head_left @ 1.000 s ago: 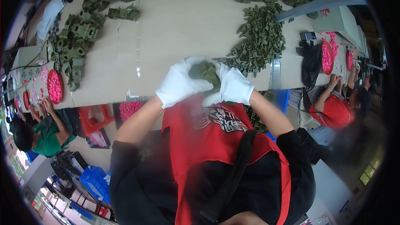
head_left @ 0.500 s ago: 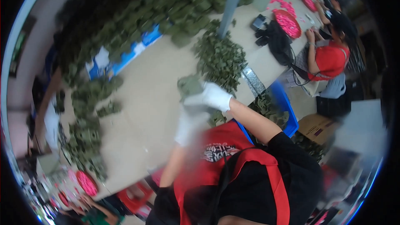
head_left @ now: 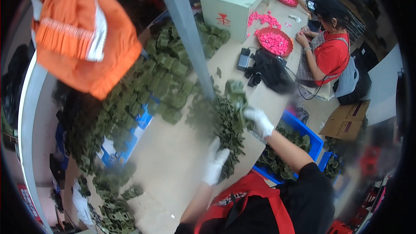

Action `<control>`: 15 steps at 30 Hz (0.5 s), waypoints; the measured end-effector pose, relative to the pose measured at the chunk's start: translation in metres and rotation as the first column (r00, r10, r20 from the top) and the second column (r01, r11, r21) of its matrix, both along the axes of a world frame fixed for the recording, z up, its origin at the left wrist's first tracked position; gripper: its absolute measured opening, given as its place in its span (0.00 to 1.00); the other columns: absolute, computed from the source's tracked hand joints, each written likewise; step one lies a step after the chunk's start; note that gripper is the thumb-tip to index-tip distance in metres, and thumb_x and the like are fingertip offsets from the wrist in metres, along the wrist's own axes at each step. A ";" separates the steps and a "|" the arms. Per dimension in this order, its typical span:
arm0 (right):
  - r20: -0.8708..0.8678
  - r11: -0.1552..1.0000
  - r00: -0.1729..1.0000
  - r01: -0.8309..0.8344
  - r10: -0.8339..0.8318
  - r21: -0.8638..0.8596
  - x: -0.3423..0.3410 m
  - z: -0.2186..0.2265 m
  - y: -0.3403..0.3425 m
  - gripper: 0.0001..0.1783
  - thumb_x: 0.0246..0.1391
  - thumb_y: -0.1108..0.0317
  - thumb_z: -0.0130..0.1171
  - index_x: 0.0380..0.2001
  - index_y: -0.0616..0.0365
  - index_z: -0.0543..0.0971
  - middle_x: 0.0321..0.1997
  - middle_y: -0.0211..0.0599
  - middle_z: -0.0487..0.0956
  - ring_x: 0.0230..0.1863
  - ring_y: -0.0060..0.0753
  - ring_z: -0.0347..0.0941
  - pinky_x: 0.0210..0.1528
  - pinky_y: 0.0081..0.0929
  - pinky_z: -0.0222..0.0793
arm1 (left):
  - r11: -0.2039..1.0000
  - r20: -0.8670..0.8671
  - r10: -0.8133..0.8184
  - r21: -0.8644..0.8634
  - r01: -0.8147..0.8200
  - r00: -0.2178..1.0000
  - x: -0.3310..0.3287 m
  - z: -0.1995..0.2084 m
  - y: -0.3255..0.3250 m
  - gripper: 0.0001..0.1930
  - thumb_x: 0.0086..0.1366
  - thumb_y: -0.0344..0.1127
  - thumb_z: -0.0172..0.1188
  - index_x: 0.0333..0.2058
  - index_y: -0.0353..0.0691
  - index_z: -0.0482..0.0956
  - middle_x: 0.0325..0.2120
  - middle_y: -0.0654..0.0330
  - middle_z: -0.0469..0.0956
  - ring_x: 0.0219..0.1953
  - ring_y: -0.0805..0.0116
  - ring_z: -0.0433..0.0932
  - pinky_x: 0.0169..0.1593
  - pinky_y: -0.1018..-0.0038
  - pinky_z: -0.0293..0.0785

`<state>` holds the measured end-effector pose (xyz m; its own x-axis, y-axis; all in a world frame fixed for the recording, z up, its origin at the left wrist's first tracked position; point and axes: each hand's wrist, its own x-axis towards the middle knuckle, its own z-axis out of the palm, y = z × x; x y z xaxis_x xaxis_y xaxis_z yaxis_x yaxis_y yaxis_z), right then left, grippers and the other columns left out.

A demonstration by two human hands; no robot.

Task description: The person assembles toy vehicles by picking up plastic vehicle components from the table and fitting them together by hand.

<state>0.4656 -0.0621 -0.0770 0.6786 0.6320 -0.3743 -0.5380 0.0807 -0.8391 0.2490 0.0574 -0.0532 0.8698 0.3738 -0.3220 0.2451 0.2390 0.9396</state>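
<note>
A heap of small dark green plastic parts (head_left: 229,136) lies on the table before me, partly blurred. My left hand (head_left: 215,162), in a white glove, touches the near left side of this heap, its thumb held apart from the fingers. At the right side of the heap is my right hand (head_left: 258,122), gloved in white too. Its fingertips reach in among the green pieces, so its grip is hidden. Just beyond those fingertips, a larger, lighter green part (head_left: 235,90) shows blurred; whether it is held cannot be told.
Many larger green parts (head_left: 169,67) cover the table's far left, around a blue-and-white sheet (head_left: 130,141). A grey post (head_left: 184,30) rises beyond the heap. An orange cap (head_left: 86,34) hangs upper left. Right are a black bag (head_left: 271,71), a blue bin (head_left: 315,145) and a seated person (head_left: 331,56).
Both hands were together over the table around a green part; now they are apart at the heap. My view has shifted, bringing the orange cap into sight.
</note>
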 end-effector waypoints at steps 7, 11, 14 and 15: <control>0.737 0.874 0.672 0.399 -0.072 -0.278 0.218 -0.021 0.140 0.35 0.41 0.59 0.64 0.55 0.59 0.73 0.50 0.48 0.77 0.46 0.40 0.76 0.50 0.30 0.70 | 0.730 0.017 -0.626 -0.336 0.594 0.779 -0.002 -0.024 -0.022 0.36 0.65 0.41 0.60 0.65 0.36 0.52 0.62 0.48 0.60 0.64 0.60 0.60 0.65 0.67 0.56; 0.858 0.644 0.507 0.631 0.079 -0.432 0.282 -0.014 0.215 0.32 0.39 0.58 0.64 0.52 0.51 0.76 0.57 0.47 0.72 0.53 0.47 0.72 0.56 0.34 0.67 | 0.674 0.110 -0.652 -0.370 0.640 0.750 0.001 -0.107 -0.029 0.31 0.66 0.40 0.57 0.63 0.34 0.58 0.60 0.49 0.64 0.61 0.61 0.64 0.62 0.68 0.61; 0.938 0.633 0.274 0.693 0.213 -0.346 0.333 -0.011 0.234 0.28 0.44 0.70 0.56 0.54 0.47 0.75 0.59 0.46 0.69 0.53 0.52 0.71 0.57 0.37 0.67 | 0.578 0.145 -0.760 -0.294 0.761 0.633 0.029 -0.124 -0.004 0.30 0.66 0.39 0.56 0.62 0.33 0.59 0.59 0.50 0.65 0.60 0.62 0.65 0.62 0.68 0.62; 0.951 0.662 0.114 0.695 0.286 -0.282 0.346 -0.011 0.240 0.29 0.45 0.75 0.52 0.55 0.47 0.73 0.58 0.48 0.69 0.53 0.54 0.71 0.57 0.38 0.67 | 0.551 0.149 -0.787 -0.266 0.791 0.599 0.037 -0.126 0.005 0.29 0.67 0.39 0.56 0.62 0.33 0.59 0.59 0.50 0.65 0.60 0.62 0.65 0.62 0.68 0.62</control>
